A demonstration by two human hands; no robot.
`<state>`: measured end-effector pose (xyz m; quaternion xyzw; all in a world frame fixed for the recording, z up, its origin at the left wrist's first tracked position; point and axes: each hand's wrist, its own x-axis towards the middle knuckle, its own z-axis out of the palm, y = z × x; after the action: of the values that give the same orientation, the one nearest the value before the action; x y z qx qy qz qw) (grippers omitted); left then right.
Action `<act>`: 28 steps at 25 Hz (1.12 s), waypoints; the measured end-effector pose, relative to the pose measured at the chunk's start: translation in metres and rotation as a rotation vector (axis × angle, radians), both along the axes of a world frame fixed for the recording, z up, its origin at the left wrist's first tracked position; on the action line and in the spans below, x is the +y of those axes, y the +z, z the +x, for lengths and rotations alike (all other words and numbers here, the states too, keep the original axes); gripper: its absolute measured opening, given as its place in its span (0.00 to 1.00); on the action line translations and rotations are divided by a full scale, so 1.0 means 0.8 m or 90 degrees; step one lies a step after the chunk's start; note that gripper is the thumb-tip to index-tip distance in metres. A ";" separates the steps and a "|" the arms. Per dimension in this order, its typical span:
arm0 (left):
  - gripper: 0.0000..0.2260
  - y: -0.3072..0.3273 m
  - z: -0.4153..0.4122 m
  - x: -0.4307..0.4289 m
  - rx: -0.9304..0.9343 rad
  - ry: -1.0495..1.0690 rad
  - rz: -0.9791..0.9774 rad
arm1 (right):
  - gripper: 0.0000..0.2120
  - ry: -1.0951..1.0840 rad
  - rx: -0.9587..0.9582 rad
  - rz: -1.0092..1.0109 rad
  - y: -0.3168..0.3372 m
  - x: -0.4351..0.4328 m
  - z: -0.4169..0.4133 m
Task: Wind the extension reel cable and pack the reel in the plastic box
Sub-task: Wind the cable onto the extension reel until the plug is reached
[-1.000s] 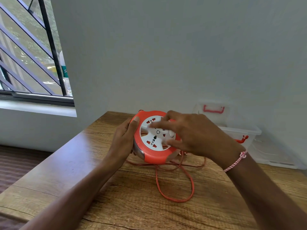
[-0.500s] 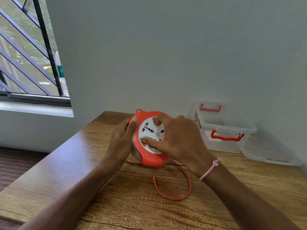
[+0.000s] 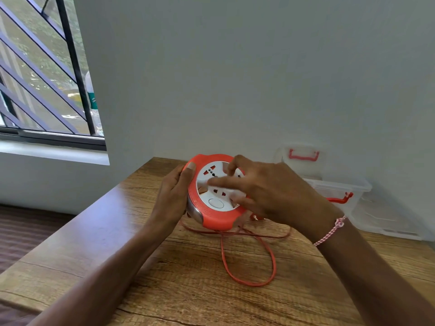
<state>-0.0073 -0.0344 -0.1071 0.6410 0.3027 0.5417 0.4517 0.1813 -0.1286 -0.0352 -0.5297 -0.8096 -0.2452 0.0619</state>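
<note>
A round orange extension reel (image 3: 217,221) with a white socket face is held tilted just above the wooden table (image 3: 164,290). My left hand (image 3: 173,196) grips its left rim, thumb on the orange edge. My right hand (image 3: 266,192) lies over the white face, fingers pressed into its recesses. A loose loop of orange cable (image 3: 249,262) trails from under the reel onto the table. The clear plastic box (image 3: 339,188) with red handles stands open at the back right, partly hidden by my right hand.
The box's clear lid (image 3: 386,220) lies flat to the right of the box near the wall. A grey wall runs behind the table. A barred window (image 3: 44,85) is at the left, with a bottle (image 3: 93,107) on its sill.
The white socket face has turned under my right hand's fingers, and the cable loop on the table has shifted slightly. My left hand keeps its hold on the rim.
</note>
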 end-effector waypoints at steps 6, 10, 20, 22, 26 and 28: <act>0.16 -0.001 0.004 -0.001 0.003 -0.028 -0.001 | 0.29 0.001 -0.098 0.016 -0.003 0.000 -0.011; 0.17 -0.001 0.007 -0.005 -0.011 -0.013 0.028 | 0.28 0.008 -0.003 0.134 -0.018 0.001 -0.014; 0.16 -0.004 0.013 -0.010 -0.041 0.004 0.062 | 0.22 -0.153 0.585 0.079 -0.035 0.015 -0.033; 0.13 -0.002 0.010 -0.005 -0.060 0.034 0.053 | 0.18 -0.092 0.518 0.111 -0.027 0.011 -0.022; 0.12 0.006 0.001 0.012 -0.072 0.086 0.030 | 0.22 -0.022 0.240 0.134 -0.001 0.011 -0.005; 0.12 0.013 0.000 0.020 -0.062 0.080 0.030 | 0.26 -0.040 0.152 0.093 0.010 0.019 -0.002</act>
<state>-0.0071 -0.0183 -0.0965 0.6043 0.3071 0.6062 0.4160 0.1798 -0.1134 -0.0275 -0.5746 -0.7593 -0.2406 0.1885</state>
